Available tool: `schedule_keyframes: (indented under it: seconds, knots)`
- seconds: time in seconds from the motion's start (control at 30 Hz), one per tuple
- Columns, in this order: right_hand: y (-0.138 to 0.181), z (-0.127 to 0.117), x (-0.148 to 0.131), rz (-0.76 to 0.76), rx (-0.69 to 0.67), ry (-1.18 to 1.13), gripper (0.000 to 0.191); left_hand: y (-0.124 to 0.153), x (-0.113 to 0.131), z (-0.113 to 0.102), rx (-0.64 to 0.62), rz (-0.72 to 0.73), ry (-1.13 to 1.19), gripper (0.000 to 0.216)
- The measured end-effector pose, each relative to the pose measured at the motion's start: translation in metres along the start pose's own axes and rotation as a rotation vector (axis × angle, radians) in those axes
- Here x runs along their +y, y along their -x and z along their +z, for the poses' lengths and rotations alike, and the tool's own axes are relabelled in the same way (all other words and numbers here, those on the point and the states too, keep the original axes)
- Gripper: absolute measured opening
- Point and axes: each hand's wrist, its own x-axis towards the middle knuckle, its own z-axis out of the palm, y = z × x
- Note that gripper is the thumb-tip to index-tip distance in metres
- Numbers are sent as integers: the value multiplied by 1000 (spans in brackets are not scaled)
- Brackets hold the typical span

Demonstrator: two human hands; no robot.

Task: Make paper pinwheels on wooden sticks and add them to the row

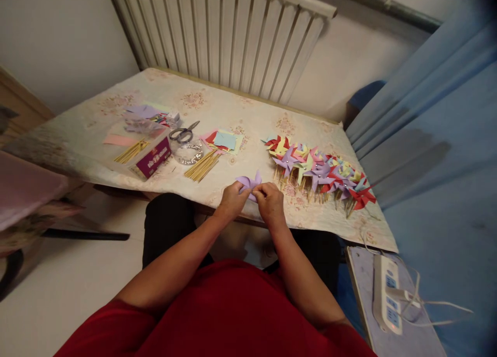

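Note:
Between my hands, at the table's front edge, is a purple paper pinwheel (253, 183) with its blades folded up. My left hand (233, 195) grips it from the left, thumb over the paper. The fingers of my right hand (269, 201) are pinched at its right side; whether they also hold a small pin is too small to see. Just left of my hands lies a bundle of thin wooden sticks (202, 165). To the right, finished pinwheels (320, 173) in red, purple, yellow and pink stand crowded together on sticks.
Behind the sticks lie coloured paper squares (225, 139), a round clear dish of pins (188, 153) and scissors (184, 133). A purple-sided box (152, 159) with more sticks stands farther left. A power strip (387, 295) with cables sits at lower right, beside a blue curtain (438, 155).

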Motion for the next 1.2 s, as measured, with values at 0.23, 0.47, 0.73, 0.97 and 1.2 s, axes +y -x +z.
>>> schedule_keyframes:
  seconds: [0.23, 0.47, 0.73, 0.97, 1.2]
  knots:
    - [0, 0, -2, 0, -16, 18, 18, 2, 1, 4, 43, 25, -38, 20]
    - [3, 6, 0, 177, -16, -130, 17, 3, -5, 6, 53, 59, -92, 16]
    - [4, 8, 0, 43, 13, -1, 20, 3, -4, 6, 54, 59, -106, 17]
    - [5, 11, 0, 113, 25, -43, 19, 3, -4, 5, 64, 51, -126, 17]
    - [4, 12, 2, 58, 24, -71, 18, 2, -6, 6, 72, 56, -109, 19]
